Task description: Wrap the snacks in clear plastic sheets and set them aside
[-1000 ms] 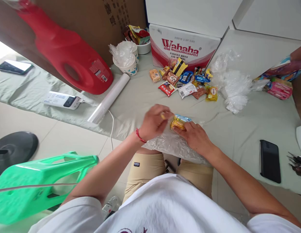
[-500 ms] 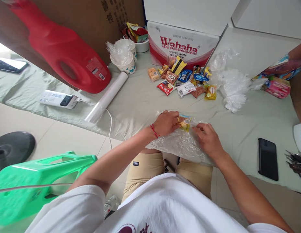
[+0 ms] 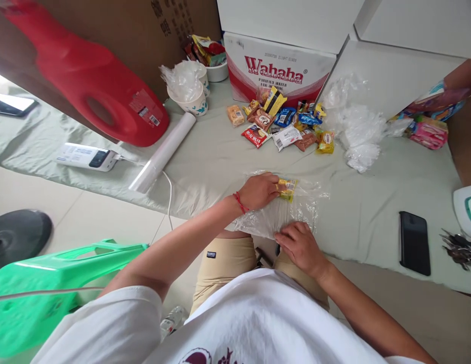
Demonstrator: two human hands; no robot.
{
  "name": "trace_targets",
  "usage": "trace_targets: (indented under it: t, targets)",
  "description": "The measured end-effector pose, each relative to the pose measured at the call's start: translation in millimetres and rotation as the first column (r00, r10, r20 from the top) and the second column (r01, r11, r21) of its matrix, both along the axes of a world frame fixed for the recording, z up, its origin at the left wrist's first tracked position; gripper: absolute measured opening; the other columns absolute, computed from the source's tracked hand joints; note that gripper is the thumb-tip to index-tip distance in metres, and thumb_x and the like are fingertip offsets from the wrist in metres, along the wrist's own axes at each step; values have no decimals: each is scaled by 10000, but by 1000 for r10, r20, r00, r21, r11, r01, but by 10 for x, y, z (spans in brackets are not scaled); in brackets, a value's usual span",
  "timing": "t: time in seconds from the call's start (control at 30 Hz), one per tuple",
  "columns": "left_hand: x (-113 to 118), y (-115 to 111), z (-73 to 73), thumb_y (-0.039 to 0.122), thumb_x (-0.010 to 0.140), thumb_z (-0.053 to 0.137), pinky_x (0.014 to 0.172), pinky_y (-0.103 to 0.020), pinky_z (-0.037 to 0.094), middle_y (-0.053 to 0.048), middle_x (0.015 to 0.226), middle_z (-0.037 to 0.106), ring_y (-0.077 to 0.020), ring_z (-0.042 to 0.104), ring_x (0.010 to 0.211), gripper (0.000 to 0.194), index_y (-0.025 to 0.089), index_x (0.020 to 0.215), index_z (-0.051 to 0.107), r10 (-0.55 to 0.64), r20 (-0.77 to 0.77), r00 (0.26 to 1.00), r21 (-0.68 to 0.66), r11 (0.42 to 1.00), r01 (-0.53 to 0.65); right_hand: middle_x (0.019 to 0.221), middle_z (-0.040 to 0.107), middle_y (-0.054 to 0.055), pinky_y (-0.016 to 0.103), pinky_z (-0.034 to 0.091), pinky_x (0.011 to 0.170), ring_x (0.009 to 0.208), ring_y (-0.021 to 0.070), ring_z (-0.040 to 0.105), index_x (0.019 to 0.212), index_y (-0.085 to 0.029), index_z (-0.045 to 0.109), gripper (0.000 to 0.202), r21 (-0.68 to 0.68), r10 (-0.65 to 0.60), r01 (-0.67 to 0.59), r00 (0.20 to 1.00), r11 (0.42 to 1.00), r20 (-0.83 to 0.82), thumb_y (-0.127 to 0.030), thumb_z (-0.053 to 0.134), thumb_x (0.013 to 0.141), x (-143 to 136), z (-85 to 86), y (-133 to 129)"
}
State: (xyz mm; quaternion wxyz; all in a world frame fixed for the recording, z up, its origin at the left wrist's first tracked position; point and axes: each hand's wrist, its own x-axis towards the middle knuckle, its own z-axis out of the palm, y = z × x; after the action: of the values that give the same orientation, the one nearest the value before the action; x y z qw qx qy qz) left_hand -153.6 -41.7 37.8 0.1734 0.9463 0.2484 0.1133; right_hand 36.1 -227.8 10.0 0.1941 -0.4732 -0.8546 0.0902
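in the head view, a yellow packet (image 3: 287, 189) lies at the front of the cloth-covered worktop (image 3: 216, 151), on a crinkled sheet of clear film (image 3: 299, 212). its bare end points to the person's right, with that edge slanting a little; the other end is hidden under fingers, so its full length cannot be told, though the long axis seems to run left to right. the left hand (image 3: 258, 191), with a red cord (image 3: 240, 202) at the wrist, has its grip closed over the packet's left end. the right hand (image 3: 300, 247) is nearer the body, its grip pinched on the film's near edge, just above the lap. the film is spread widest from left to right. beyond the hands, a pile of wrapped snacks (image 3: 286, 134) sits before a wahaha carton (image 3: 279, 71), with crumpled clear plastic (image 3: 360, 129) just beside it on the right. to the left, a white roll (image 3: 163, 151) lies aslant, its far end toward the right. well to the right, a black phone (image 3: 415, 242) lies with its long axis pointing away from the person.
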Motion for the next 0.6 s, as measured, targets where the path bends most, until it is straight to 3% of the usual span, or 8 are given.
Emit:
trace_targets:
  t: [0.2, 0.43, 0.53, 0.6]
  targets:
    - [36, 61, 126, 178, 958, 504, 843, -324, 498, -89, 944, 683, -232, 652, 919, 344, 195, 1183, 765, -42, 9, 999, -72, 997, 42, 865, 661, 65, 336, 438, 740, 829, 201, 511, 976, -191, 729, 194, -112, 54, -64, 994, 992, -93, -127, 547, 996, -24, 101, 133]
    - [78, 111, 187, 106, 923, 473, 791, -300, 488, -72, 918, 713, -215, 676, 869, 399, 217, 1138, 790, -58, -3, 998, -157, 986, 57, 946, 645, 73, 366, 488, 810, 911, 222, 539, 973, -228, 686, 187, -181, -18, -29, 967, 983, -255, -165, 514, 1011, -61, 324, 238]
    - [83, 122, 172, 106, 907, 490, 796, -303, 498, -67, 929, 730, -214, 684, 872, 394, 219, 1130, 794, -37, 13, 999, -180, 983, 39, 1030, 652, 95, 394, 486, 858, 983, 245, 536, 1057, -223, 690, 146, -151, -46, 15, 979, 988, -199, -236, 549, 1019, -122, 326, 268]
    - [81, 124, 157, 116, 906, 499, 790, -300, 503, -66, 936, 736, -212, 687, 870, 383, 219, 1125, 796, -34, 26, 999, -182, 983, 38, 1147, 658, 126, 430, 467, 892, 1048, 278, 527, 1186, -207, 686, 235, -97, -40, 32, 996, 995, -81, -336, 618, 1002, -188, 281, 271]
